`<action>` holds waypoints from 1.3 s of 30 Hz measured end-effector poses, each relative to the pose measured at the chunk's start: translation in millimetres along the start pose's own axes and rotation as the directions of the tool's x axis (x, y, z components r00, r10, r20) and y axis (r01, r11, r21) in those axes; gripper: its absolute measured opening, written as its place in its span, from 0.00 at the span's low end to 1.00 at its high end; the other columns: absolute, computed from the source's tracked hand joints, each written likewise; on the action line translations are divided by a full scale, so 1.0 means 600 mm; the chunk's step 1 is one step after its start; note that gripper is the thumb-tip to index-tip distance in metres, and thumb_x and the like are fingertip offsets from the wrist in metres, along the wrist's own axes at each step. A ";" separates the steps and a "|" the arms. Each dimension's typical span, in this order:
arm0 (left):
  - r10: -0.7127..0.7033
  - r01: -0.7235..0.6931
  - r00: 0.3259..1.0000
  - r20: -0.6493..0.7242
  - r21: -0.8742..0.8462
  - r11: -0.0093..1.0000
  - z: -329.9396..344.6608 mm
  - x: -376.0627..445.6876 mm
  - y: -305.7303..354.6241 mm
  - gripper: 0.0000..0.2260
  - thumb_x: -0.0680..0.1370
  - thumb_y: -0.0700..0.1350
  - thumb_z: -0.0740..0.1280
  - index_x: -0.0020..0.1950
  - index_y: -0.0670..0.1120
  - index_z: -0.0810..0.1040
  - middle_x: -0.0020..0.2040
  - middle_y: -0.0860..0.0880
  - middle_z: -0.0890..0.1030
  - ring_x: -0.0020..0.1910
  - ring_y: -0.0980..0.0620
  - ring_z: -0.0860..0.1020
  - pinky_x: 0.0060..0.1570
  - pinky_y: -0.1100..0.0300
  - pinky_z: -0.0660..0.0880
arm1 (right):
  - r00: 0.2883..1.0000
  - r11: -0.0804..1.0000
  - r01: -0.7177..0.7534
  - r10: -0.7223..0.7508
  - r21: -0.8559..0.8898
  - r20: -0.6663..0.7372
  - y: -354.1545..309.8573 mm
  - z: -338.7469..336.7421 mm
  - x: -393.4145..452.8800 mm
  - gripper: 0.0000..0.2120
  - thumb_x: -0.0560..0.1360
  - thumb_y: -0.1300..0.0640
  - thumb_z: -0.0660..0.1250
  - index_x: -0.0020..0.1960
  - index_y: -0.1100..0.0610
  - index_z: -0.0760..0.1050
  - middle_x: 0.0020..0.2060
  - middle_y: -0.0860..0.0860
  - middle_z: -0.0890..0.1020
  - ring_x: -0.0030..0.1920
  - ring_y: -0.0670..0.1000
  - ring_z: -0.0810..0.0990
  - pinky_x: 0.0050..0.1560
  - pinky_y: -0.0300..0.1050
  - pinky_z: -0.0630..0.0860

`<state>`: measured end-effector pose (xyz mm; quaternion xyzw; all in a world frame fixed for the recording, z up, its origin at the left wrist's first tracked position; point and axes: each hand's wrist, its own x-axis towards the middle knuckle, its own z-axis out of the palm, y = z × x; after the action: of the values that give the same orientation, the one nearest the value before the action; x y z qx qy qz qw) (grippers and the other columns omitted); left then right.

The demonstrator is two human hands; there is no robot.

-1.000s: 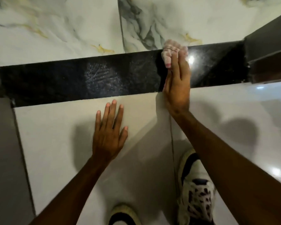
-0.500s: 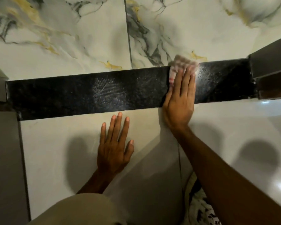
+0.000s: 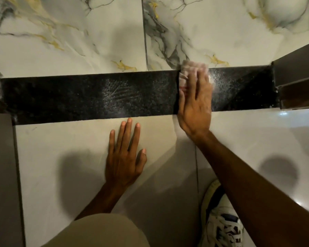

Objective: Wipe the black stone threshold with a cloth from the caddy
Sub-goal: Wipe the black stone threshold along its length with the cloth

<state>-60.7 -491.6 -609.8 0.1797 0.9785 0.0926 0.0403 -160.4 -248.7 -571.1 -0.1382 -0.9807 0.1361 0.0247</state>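
Marble floor (image 3: 70,41) fills the top of the view, white with grey and gold veins, one dark grout line running down to meet the strip below. Nearer the camera lies plain pale tile (image 3: 61,157), glossy on the right where lights glint off it.

Between the two runs the threshold (image 3: 78,97), a long black stone band stretching from a grey frame on the left across to a brown door frame (image 3: 296,68) on the right. Its surface is speckled and shiny, and near the middle there is a hazy pale patch streaked with fine lines. Another bright, dusty-looking glare sits just right of the working hand.

Now the right hand (image 3: 194,107): arm reaching in from the lower right, palm down, fingers stretched long across the full width of the black stone, pressing flat on the cloth (image 3: 193,68). The cloth is pale pinkish-white, bunched under the fingertips, lying at the far edge of the threshold and lapping slightly onto the marble. It is pinned under the fingers rather than gripped in a fist.

The left hand (image 3: 125,157) is spread flat on the pale tile, holding nothing, fingers apart, fingertips just short of the threshold's near edge.

At the bottom, a beige-clad knee (image 3: 100,232), and a white laced sneaker (image 3: 221,225) beneath the right forearm.
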 end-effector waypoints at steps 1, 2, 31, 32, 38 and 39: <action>0.005 -0.005 1.000 -0.002 -0.002 1.000 0.003 -0.001 -0.002 0.33 0.85 0.56 0.56 0.89 0.46 0.55 0.89 0.41 0.56 0.89 0.41 0.52 0.88 0.41 0.45 | 0.999 0.999 0.031 -0.031 0.008 0.017 -0.014 0.010 0.011 0.29 0.91 0.47 0.52 0.88 0.58 0.53 0.88 0.61 0.54 0.89 0.61 0.52 0.91 0.59 0.48; 0.007 -0.007 1.000 -0.003 -0.004 1.000 0.006 -0.001 -0.003 0.34 0.85 0.56 0.56 0.89 0.46 0.54 0.89 0.41 0.55 0.89 0.41 0.52 0.88 0.40 0.45 | 0.998 0.998 0.063 -0.063 0.010 0.019 -0.026 0.020 0.016 0.30 0.91 0.48 0.52 0.88 0.59 0.52 0.89 0.61 0.53 0.89 0.61 0.51 0.91 0.59 0.47; -0.051 0.051 0.999 -0.002 -0.035 0.998 -0.012 -0.007 -0.002 0.32 0.85 0.57 0.55 0.88 0.45 0.58 0.89 0.40 0.58 0.88 0.41 0.56 0.88 0.41 0.49 | 0.994 0.995 0.104 -0.104 0.003 0.024 -0.091 0.043 0.004 0.31 0.90 0.46 0.48 0.88 0.60 0.49 0.88 0.64 0.51 0.89 0.63 0.50 0.90 0.63 0.53; -0.073 0.073 0.997 0.000 -0.035 0.997 -0.016 -0.008 -0.003 0.32 0.86 0.57 0.55 0.88 0.45 0.59 0.88 0.40 0.58 0.88 0.41 0.57 0.87 0.39 0.52 | 0.973 0.975 0.224 -0.224 0.006 0.056 -0.097 0.042 -0.011 0.31 0.90 0.47 0.48 0.88 0.60 0.49 0.88 0.64 0.52 0.89 0.63 0.51 0.90 0.62 0.53; -0.129 0.129 0.992 0.003 -0.048 0.991 -0.038 -0.042 -0.045 0.31 0.86 0.57 0.54 0.87 0.45 0.62 0.88 0.40 0.60 0.87 0.39 0.59 0.84 0.33 0.60 | 0.974 0.968 0.226 -0.228 -0.114 -0.006 -0.020 0.012 -0.145 0.29 0.90 0.55 0.58 0.87 0.62 0.56 0.86 0.64 0.59 0.88 0.63 0.57 0.86 0.62 0.64; -0.149 0.148 0.989 -0.006 -0.049 0.988 -0.035 -0.049 -0.052 0.31 0.86 0.57 0.54 0.87 0.45 0.61 0.88 0.40 0.59 0.87 0.39 0.59 0.84 0.33 0.59 | 0.984 0.975 0.173 -0.178 -0.142 -0.025 -0.024 0.014 -0.136 0.28 0.90 0.54 0.57 0.87 0.62 0.56 0.86 0.64 0.59 0.88 0.63 0.57 0.86 0.62 0.64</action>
<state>-46.6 -534.3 -594.1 0.1048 0.9869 0.1138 0.0466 -86.8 -286.8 -576.2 -0.0550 -0.9955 0.0621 0.0452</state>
